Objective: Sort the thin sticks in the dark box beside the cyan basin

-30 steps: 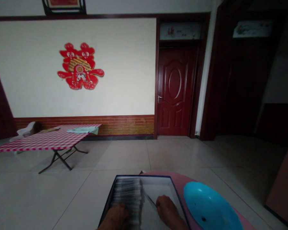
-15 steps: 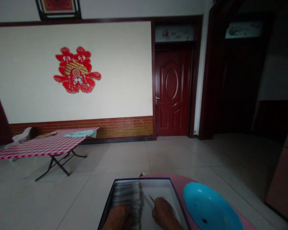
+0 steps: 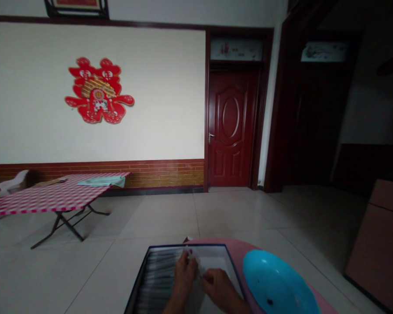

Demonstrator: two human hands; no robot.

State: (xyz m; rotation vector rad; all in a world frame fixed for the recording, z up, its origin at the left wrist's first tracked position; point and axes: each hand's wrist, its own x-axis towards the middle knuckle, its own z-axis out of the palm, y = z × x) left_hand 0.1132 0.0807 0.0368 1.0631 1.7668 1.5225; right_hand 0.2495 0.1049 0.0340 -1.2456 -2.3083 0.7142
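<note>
My left hand (image 3: 184, 270) is over the middle of a shallow white box (image 3: 216, 255) with a dark blue rim. Its fingers are pinched on a thin pale strip (image 3: 187, 248), too blurred to name. Close to its right, my right hand (image 3: 218, 285) is closed on a thin pointed stick (image 3: 201, 275), whose tip points toward the left hand. Many slim greyish pieces (image 3: 157, 277) lie in rows in the left part of the box, partly behind my left forearm.
The box stands on a pink round table (image 3: 237, 253), with a blue plastic basin (image 3: 275, 279) to its right. Beyond the tiled floor are a folding table with a checked cloth (image 3: 52, 196) and a red door (image 3: 232, 131). A pinkish cabinet (image 3: 380, 240) stands at the right.
My left hand has risen from the rows of slim pieces and moved right, with a pale strip between its fingers. The right hand's stick now meets it. The view has shifted slightly.
</note>
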